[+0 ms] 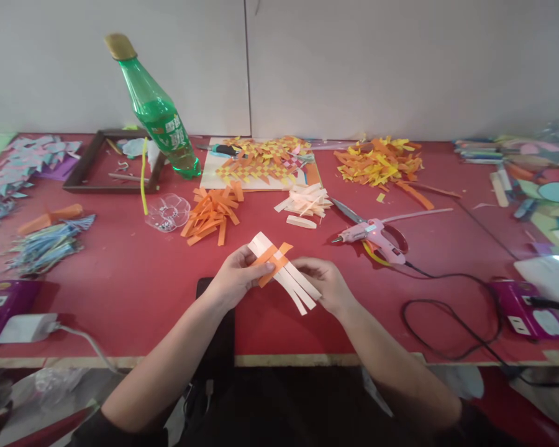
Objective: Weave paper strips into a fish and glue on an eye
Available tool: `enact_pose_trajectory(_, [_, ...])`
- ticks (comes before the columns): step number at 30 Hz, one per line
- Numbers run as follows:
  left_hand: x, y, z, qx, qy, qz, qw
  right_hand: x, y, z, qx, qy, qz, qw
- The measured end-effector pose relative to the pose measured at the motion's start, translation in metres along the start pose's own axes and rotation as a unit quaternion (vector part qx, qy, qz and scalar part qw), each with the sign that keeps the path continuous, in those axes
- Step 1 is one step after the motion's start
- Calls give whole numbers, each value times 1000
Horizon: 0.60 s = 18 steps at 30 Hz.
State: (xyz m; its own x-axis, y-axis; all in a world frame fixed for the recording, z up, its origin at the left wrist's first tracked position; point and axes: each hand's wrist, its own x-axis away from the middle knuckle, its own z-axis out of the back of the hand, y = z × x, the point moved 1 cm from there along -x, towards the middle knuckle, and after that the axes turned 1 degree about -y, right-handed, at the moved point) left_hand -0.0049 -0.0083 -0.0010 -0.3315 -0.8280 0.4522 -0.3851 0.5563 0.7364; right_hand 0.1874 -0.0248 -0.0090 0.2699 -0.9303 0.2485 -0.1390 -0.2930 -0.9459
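Between my hands, above the red table, is a small paper weaving of pale cream strips crossed by orange ones. My left hand pinches it at the left, thumb on an orange strip. The cream strips fan out loose towards the lower right. My right hand is at the right side of the strips, its fingers curled and partly hidden behind them; whether it grips them is unclear. Just beyond lie a pile of orange paper strips and a pile of cream paper strips.
A pink glue gun lies at right with its black cord, beside scissors. Behind are woven yellow-orange pieces, a yellow-orange strip pile, a green bottle and a dark frame. Purple power strips sit at both sides.
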Motion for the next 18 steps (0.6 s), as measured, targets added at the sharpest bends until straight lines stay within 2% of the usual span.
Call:
enact_pose_trajectory(10, [1, -3, 1, -56, -37, -18, 998, 0, 2, 5, 30, 9, 24, 999])
enact_pose_trajectory(18, [1, -4, 2, -80, -12, 2, 997, 0, 3, 7, 31, 4, 24, 999])
